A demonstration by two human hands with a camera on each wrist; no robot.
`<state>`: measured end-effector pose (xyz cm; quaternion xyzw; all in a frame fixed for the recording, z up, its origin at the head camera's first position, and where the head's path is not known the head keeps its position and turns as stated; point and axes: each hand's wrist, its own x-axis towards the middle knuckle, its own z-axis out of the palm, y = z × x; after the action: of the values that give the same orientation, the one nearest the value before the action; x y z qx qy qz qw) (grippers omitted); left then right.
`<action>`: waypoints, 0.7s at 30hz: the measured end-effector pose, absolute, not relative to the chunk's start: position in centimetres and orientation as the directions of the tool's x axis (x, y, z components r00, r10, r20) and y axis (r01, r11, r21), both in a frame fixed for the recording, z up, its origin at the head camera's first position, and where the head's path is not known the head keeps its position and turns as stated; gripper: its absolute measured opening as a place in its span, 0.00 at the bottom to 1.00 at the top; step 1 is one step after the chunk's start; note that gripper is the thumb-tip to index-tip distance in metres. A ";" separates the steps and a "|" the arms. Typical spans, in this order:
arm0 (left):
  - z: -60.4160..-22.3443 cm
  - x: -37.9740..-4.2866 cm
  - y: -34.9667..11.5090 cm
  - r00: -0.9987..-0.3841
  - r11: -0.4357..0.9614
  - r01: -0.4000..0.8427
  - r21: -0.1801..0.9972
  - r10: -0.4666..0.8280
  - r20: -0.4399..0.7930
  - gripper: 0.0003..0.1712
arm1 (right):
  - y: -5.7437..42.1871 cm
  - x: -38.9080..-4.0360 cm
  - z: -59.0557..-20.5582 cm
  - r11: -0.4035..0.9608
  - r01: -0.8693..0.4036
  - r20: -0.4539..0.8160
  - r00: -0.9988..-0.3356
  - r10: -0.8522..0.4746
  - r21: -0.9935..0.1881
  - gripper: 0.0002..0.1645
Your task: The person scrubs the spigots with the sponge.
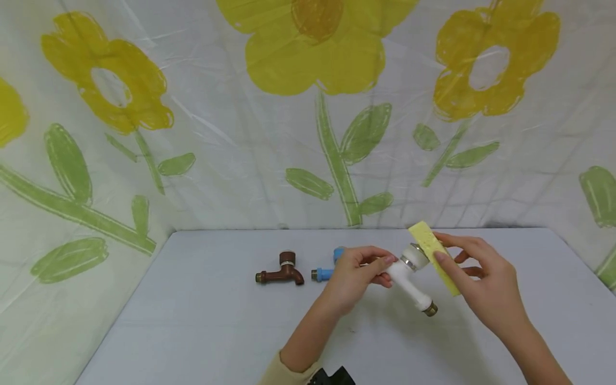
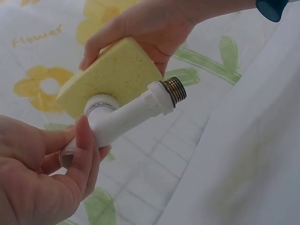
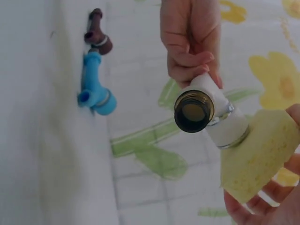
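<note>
A white tap [image 1: 406, 282] with a threaded brass end is held up above the table by my left hand [image 1: 353, 278], whose thumb and fingers pinch its spout end. My right hand [image 1: 486, 280] grips a yellow sponge [image 1: 435, 259] between thumb and fingers. The sponge's flat face lies against the tap's round knob, as the left wrist view shows with the sponge [image 2: 112, 75] behind the knob [image 2: 101, 102]. In the right wrist view the threaded end [image 3: 193, 111] faces the camera, and the sponge [image 3: 260, 154] meets the knob's top.
A brown tap [image 1: 284, 270] stands on the pale table [image 1: 202, 331], left of my left hand. Beside it is a blue tap [image 1: 323, 275], partly hidden behind that hand. A white sheet [image 1: 216, 176] painted with flowers hangs along the table's back edge.
</note>
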<state>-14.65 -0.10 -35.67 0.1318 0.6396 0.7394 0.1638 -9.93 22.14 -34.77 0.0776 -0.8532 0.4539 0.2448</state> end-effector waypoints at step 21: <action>-36.2 -14.4 0.3 -0.651 -0.296 -0.293 0.909 0.758 0.037 0.30 | 23.6 -11.3 -35.9 -0.124 -0.197 0.182 -0.975 0.124 -0.972 0.17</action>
<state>-14.38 0.32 -36.18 0.2398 0.4847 0.7686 0.3419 -11.32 23.62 -35.88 0.0279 -0.6529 0.7493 0.1074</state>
